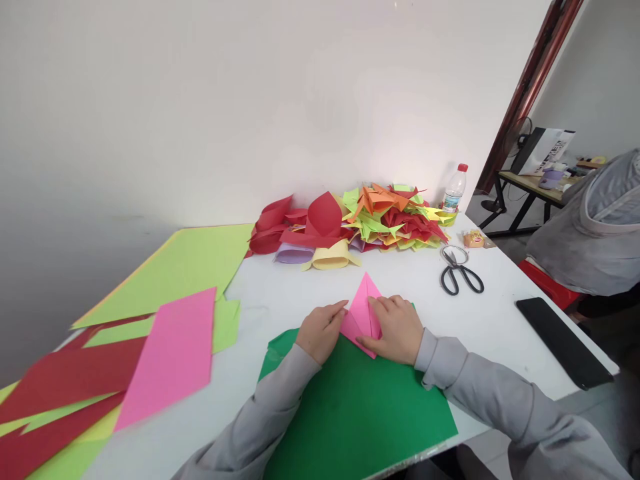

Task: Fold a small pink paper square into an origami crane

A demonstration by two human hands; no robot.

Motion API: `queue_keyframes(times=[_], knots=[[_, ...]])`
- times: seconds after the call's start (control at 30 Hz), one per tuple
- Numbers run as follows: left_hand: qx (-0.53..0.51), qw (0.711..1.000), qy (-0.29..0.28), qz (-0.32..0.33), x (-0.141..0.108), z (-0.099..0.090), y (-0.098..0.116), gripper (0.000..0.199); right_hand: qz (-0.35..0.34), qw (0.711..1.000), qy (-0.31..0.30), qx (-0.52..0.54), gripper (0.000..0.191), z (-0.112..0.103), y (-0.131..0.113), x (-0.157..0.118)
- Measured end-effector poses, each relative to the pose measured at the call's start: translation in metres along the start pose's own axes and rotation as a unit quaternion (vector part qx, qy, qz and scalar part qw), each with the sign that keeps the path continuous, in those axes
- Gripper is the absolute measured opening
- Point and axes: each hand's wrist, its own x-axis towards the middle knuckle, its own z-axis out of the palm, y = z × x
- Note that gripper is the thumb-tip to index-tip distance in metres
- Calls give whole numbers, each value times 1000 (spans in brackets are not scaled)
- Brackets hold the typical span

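Note:
A pink paper (pixel 357 319), folded to a pointed kite-like shape with a crease down its middle, lies between my two hands. My left hand (pixel 320 333) pinches its left corner between thumb and fingers. On the other side my right hand (pixel 400 328) has its curled fingers and thumb on the right part of the paper, hiding that edge. Beneath both hands is a dark green sheet (pixel 360 413), which reaches to the table's front edge.
Loose pink (pixel 173 353), red (pixel 85 373) and lime sheets (pixel 170 267) lie at left. Folded red paper shapes (pixel 325 217) and a pile of folded pieces (pixel 390 220) line the wall. Right are black-handled scissors (pixel 457 273), a bottle (pixel 455 190), a black flat object (pixel 563 341) and a seated person (pixel 590 220).

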Motion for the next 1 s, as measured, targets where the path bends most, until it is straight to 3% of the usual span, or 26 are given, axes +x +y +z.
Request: queue_keyframes(times=[0.13,0.27,0.43,0.5,0.67,0.77,0.9,1.0], knots=[[-95,993,14,-69,2,-1,-3,37,26,999,-29,-32,74,-5,-16,6],[-213,967,47,-128,4,-7,-1,46,37,999,-16,26,65,-8,-18,8],[-363,911,75,-178,4,-13,7,54,71,989,38,124,25,-15,-3,10],[-418,886,73,-188,4,-14,12,52,88,977,68,182,20,-19,3,11],[-518,830,43,-200,2,-13,26,52,130,902,141,386,32,-20,8,15],[-552,811,-6,-193,0,-12,35,58,151,846,132,494,42,-15,3,14],[-550,814,-22,-186,-2,-13,39,70,163,796,62,580,42,-12,2,10],[-522,829,-28,-198,-4,-11,36,70,175,774,40,607,43,-13,11,10]])
